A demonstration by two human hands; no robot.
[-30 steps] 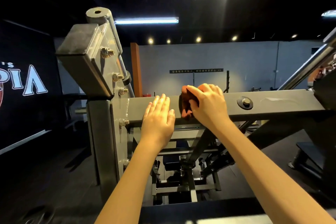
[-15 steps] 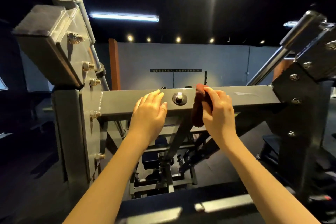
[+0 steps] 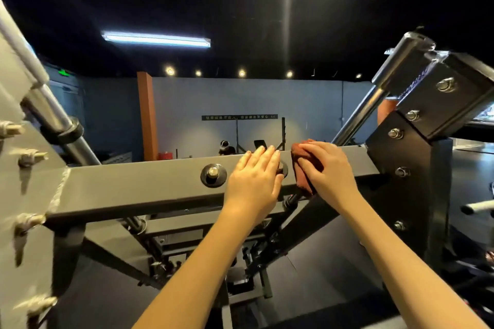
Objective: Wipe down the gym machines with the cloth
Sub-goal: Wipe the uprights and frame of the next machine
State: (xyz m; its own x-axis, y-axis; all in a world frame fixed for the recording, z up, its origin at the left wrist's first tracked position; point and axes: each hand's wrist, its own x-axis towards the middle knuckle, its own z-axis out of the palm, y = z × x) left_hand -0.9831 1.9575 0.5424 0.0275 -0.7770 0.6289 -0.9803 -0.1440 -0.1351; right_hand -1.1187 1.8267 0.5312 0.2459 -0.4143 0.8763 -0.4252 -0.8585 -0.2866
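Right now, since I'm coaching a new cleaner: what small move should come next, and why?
Probably slide the cloth a little rightward along the crossbeam. The right hand presses it on the beam's face, and a short stretch lies between it and the dark upright. The left hand lies flat on the beam.

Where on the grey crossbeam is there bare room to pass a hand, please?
The longest bare stretch of the crossbeam lies between the welded left upright and the round bolt. A short bare strip lies between the right hand and the black bracket. Crowded: from the bolt rightward, the left hand lies flat beside the cloth.
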